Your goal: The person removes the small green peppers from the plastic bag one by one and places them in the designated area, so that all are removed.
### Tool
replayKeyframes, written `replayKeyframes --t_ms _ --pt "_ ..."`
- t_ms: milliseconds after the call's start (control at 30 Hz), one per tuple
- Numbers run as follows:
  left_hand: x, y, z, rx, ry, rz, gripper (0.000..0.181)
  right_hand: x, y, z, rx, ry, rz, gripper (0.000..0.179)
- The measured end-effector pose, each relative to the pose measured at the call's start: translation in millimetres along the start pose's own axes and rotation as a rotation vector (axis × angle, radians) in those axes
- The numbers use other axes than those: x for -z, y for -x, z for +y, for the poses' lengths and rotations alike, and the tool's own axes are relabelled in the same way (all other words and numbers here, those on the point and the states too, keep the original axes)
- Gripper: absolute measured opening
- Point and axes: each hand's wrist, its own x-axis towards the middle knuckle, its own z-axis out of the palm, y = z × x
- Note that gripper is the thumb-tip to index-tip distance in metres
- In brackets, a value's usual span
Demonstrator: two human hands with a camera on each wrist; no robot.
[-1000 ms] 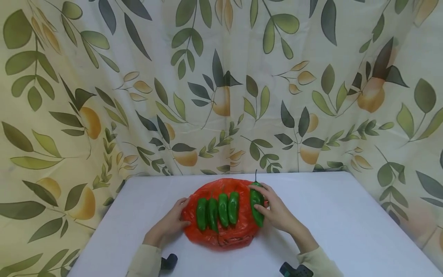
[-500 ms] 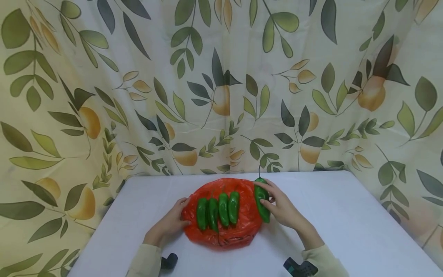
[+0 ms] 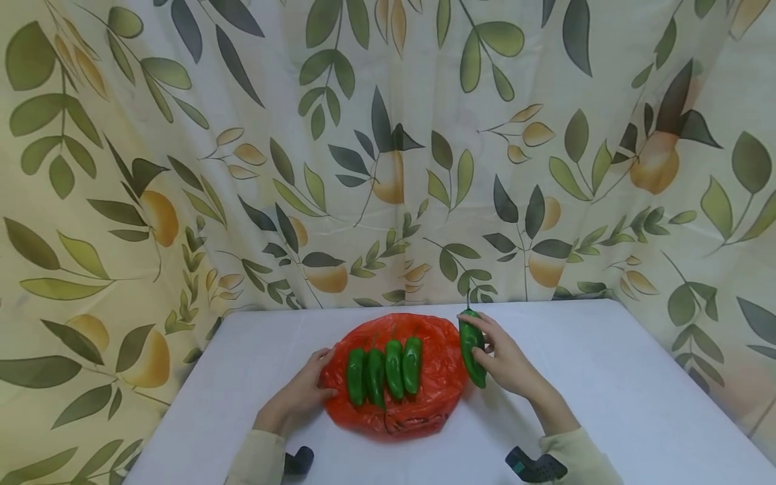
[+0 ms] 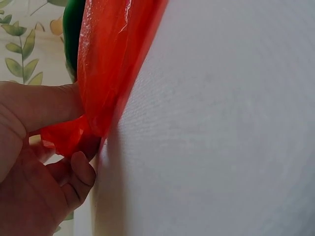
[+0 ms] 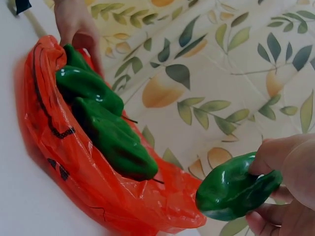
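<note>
A red plastic bag [image 3: 441, 377] lies spread on the white table, and several long green peppers [image 3: 394, 369] lie side by side on it. At the bag's left edge my left hand [image 3: 303, 391] pinches the plastic; the left wrist view shows the thumb [image 4: 49, 103] on one side of the red film and fingers behind it. My right hand [image 3: 509, 360] holds another green pepper [image 3: 469, 347] by its side, between thumb and fingers, stem pointing away. This pepper [image 5: 229, 191] is just past the bag's right edge, apart from the others.
White table surface [image 3: 606, 391] stretches to both sides of the bag. Behind its far edge hangs a curtain [image 3: 448, 222] printed with leaves and fruit. Dark devices [image 3: 536, 466] are worn at both wrists.
My right hand has moved to the right with its pepper, from over the bag's right side to just beyond its edge. The left hand keeps its place on the bag.
</note>
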Motion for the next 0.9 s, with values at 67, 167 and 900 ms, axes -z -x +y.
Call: replayKeyframes --t_ms 67,167,900 --pt "0.0 -0.2 0.6 -0.003 -0.003 0.006 0.081 -0.6 -0.5 -0.2 0.010 -0.001 0.006 0.059" --pt "0.0 -0.5 1.1 -0.005 -0.006 0.005 0.081 -1.9 -0.7 -1.3 0.017 -0.007 0.007 0.058" --pt "-1.0 2.4 4.4 -0.026 -0.002 0.002 0.080 -2.1 -1.1 4.9 -0.001 -0.009 0.024 0.058"
